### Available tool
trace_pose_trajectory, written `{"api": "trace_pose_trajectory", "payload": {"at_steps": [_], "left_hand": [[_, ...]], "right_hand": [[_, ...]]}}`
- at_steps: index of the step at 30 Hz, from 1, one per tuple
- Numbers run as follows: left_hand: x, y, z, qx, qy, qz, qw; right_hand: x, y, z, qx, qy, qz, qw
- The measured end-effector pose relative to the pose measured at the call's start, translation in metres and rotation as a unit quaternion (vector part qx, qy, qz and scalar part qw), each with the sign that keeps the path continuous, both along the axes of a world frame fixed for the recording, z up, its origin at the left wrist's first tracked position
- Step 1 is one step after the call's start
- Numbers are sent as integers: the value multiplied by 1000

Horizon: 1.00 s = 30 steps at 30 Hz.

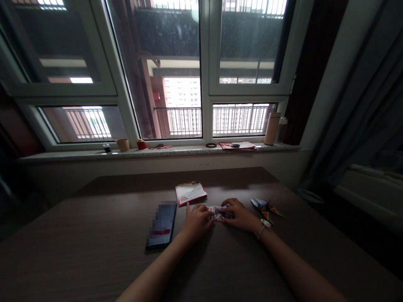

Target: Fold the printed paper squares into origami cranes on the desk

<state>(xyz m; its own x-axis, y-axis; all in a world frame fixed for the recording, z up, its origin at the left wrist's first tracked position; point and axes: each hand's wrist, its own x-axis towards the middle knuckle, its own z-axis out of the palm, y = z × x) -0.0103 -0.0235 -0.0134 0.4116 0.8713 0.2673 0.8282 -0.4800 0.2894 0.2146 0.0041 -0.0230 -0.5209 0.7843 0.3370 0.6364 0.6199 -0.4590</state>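
A small piece of colourful printed paper (pixel 218 214), which looks folded, lies on the brown table between my hands. My left hand (pixel 197 220) holds its left end, fingertips pressed down on it and the index finger stretched forward. Over the right end curl the fingers of my right hand (pixel 239 214), holding the paper against the tabletop; a bracelet circles that wrist. Both hands cover parts of the paper, so its full shape is hidden. Just right of my right hand is a pointed folded paper piece (pixel 264 207) with coloured print.
A phone (pixel 163 224) lies left of my left hand. Beyond it rests a red-edged stack of printed sheets (pixel 190 193). The windowsill (pixel 185 152) carries a paper cup (pixel 122 145), a red spool (pixel 141 144), scissors on papers (pixel 241 145) and a tan bottle (pixel 272 129).
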Motion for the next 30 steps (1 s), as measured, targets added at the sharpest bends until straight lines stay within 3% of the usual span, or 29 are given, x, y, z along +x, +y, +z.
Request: {"api": "trace_pose_trajectory", "payload": {"at_steps": [6, 13, 20, 30], "left_hand": [[-2, 2, -10, 0, -5, -10, 1000], [-2, 2, -8, -7, -3, -4, 1000], [0, 3, -9, -11, -8, 5, 1000], [0, 1, -2, -37, -9, 22, 999]], "right_hand": [[-2, 0, 2, 30, 16, -8, 999], [-7, 2, -2, 33, 27, -43, 998], [-13, 1, -2, 64, 16, -171, 983], [0, 7, -1, -45, -19, -116, 992]]}}
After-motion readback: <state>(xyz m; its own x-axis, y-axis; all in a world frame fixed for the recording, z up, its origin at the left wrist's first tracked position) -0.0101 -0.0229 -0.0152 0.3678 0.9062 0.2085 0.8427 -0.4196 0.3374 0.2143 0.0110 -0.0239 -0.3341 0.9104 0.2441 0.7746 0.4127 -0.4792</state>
